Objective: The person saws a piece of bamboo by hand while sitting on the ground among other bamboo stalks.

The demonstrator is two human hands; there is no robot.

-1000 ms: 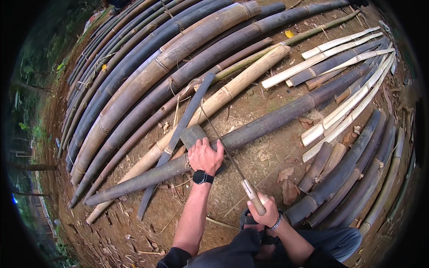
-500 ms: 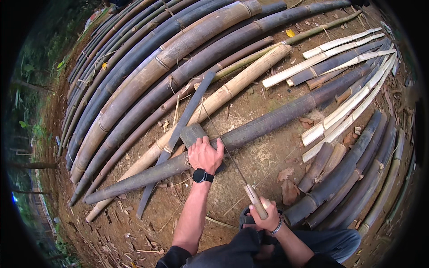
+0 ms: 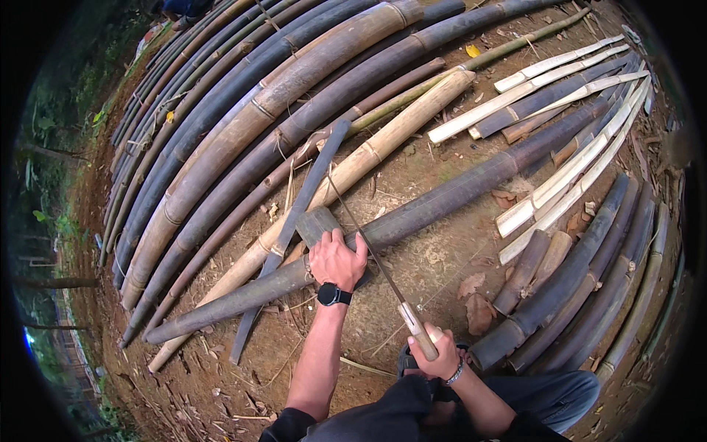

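My left hand point(image 3: 339, 259) presses over a long dark bamboo pole point(image 3: 460, 193), its fingers curled round the far side and a black watch on the wrist. My right hand point(image 3: 438, 355) grips the pale wooden handle of a hand saw point(image 3: 417, 331). The saw's thin blade lies across the pole just right of my left thumb, its tip reaching beyond it. A dark block point(image 3: 317, 223) sits by the pole at my left fingers, partly covered by them. Whether the blade has cut into the pole cannot be made out.
Several long bamboo poles point(image 3: 294, 77) lie side by side at the far left. A peeled tan pole point(image 3: 368, 153) and a flat dark strip point(image 3: 313, 177) are beyond my left hand. Pale split strips point(image 3: 552, 188) and shorter dark lengths point(image 3: 563, 287) lie to the right.
The view has tilted slightly. My right hand keeps its grip on the saw, which shows only a small shift across the pole. My left hand stays in place on the pole.
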